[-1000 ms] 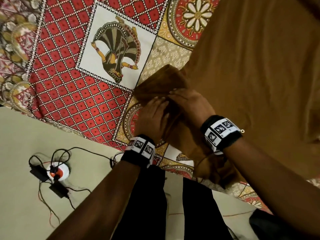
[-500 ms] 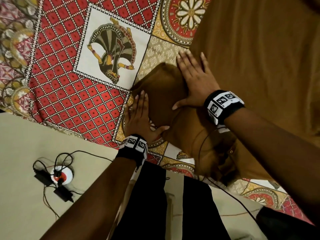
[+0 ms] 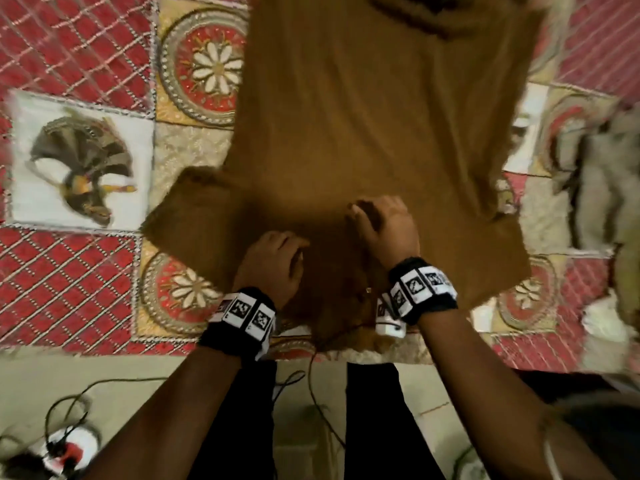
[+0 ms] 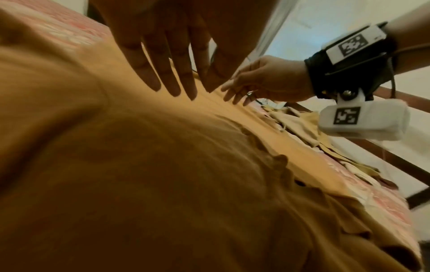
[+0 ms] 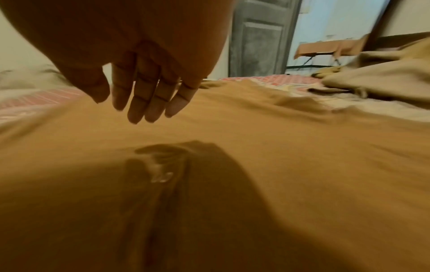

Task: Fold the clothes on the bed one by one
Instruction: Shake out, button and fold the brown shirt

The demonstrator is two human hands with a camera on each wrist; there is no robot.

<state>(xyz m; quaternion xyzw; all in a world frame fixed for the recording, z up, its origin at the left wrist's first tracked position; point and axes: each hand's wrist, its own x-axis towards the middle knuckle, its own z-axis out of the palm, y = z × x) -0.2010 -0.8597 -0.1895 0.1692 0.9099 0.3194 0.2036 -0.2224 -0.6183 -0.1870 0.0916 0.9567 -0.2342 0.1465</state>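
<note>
Mustard-brown shirt [image 3: 374, 126] lies spread flat — sleeves out, lightly wrinkled.

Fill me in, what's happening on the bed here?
A person is working on a brown garment spread over the patterned bedspread, partway into folding it. The left hand and right hand both sit over its near end, fingers fairly straight in the wrist views; the left fingertips touch the cloth. The left sleeve looks folded in; the body is not yet folded. A pale heap of other clothes waits on the right.
</note>
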